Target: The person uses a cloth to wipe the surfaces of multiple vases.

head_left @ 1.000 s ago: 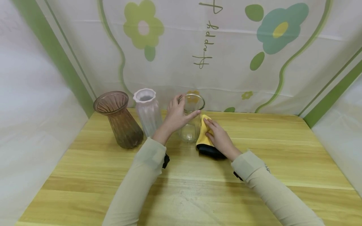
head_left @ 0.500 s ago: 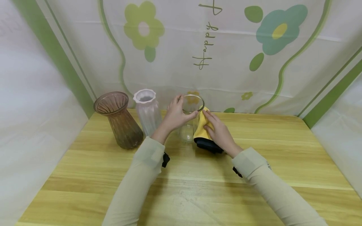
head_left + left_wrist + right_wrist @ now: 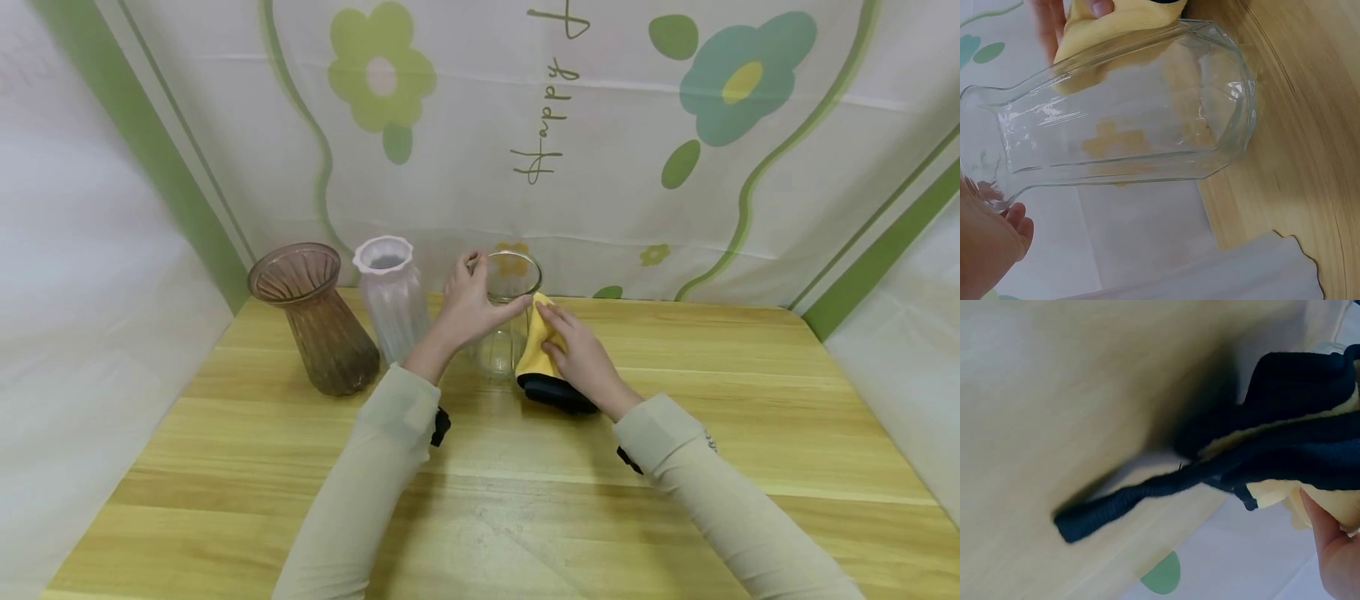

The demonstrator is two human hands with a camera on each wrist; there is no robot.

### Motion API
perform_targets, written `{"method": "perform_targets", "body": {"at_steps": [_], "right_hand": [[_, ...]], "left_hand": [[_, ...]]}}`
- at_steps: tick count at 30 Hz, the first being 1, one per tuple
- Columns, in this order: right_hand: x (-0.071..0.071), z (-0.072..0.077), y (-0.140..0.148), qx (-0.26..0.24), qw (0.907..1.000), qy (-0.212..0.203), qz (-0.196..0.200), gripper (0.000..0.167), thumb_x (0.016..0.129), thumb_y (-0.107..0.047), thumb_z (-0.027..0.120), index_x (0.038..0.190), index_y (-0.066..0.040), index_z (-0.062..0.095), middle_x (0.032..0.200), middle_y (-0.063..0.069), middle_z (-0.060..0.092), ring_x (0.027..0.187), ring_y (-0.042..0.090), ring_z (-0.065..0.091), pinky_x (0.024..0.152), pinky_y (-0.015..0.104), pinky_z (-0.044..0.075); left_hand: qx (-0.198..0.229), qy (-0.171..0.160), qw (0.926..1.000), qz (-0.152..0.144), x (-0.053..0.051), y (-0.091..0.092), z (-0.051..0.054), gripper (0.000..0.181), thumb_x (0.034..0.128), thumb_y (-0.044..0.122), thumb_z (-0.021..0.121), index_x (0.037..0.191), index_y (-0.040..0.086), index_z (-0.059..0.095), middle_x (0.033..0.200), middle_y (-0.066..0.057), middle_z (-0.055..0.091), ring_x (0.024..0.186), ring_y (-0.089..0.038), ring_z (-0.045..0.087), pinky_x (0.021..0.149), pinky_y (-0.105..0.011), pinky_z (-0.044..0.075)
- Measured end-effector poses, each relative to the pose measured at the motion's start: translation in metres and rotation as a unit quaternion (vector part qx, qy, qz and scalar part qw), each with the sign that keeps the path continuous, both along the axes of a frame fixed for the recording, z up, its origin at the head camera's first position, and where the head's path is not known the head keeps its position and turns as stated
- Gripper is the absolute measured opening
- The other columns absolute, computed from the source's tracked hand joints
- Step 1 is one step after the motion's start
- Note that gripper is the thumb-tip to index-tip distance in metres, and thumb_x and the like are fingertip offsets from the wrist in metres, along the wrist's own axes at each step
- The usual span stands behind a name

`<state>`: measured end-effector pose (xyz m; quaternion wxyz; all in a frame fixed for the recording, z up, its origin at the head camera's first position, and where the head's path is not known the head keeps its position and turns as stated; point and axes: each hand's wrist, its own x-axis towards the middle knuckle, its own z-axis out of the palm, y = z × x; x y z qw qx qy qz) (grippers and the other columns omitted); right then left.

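The clear vase (image 3: 497, 354) stands upright toward the back of the wooden table (image 3: 525, 533), the left hand's (image 3: 468, 307) fingers curled round its neck. The right hand (image 3: 588, 360) pinches a yellow cloth (image 3: 534, 354) at its side. Leftward I see a pinkish-white vase (image 3: 394, 312), then a brown one (image 3: 330, 346).

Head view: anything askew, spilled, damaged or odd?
One oddity: the "Happy" lettering runs sideways up the backdrop, as if it were hung turned. The purplish-brown glass vase leans left in frame, though that may be lens distortion. No spill visible, and no obvious crack in the clear glass vase.
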<state>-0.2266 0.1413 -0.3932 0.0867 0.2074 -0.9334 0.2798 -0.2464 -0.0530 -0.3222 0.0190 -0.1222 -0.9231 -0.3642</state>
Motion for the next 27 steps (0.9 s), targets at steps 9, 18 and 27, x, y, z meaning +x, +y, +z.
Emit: {"method": "perform_targets", "body": {"at_steps": [9, 18, 27], "right_hand": [[0.006, -0.009, 0.003, 0.044, 0.9987, -0.022, -0.009, 0.061, 0.090, -0.006, 0.063, 0.146, -0.007, 0.039, 0.144, 0.025, 0.042, 0.117, 0.046, 0.054, 0.091, 0.054, 0.050], [0.003, 0.000, 0.002, -0.015, 0.9997, 0.017, 0.006, 0.061, 0.091, -0.005, 0.061, 0.147, -0.009, 0.037, 0.148, 0.022, 0.040, 0.122, 0.044, 0.051, 0.094, 0.053, 0.049], [0.000, 0.008, 0.000, -0.052, 0.9977, 0.041, 0.017, 0.060, 0.091, -0.001, 0.061, 0.146, -0.006, 0.038, 0.148, 0.020, 0.040, 0.128, 0.041, 0.047, 0.099, 0.050, 0.047]], "left_hand": [[-0.010, 0.029, 0.9995, 0.011, 0.002, 0.002, 0.001, 0.097, 0.0833, 0.056, 0.065, 0.150, 0.001, 0.023, 0.153, -0.018, 0.019, 0.141, -0.034, 0.020, 0.117, -0.050, 0.021], [-0.010, 0.011, 0.9999, -0.004, 0.003, -0.002, 0.005, 0.094, 0.0858, 0.048, 0.065, 0.151, -0.002, 0.019, 0.157, -0.019, 0.018, 0.144, -0.038, 0.021, 0.118, -0.053, 0.021], [0.009, -0.014, 0.9995, -0.028, 0.001, -0.005, 0.006, 0.095, 0.0849, 0.042, 0.065, 0.153, 0.002, 0.013, 0.159, -0.017, 0.013, 0.146, -0.036, 0.017, 0.118, -0.054, 0.021]]}}
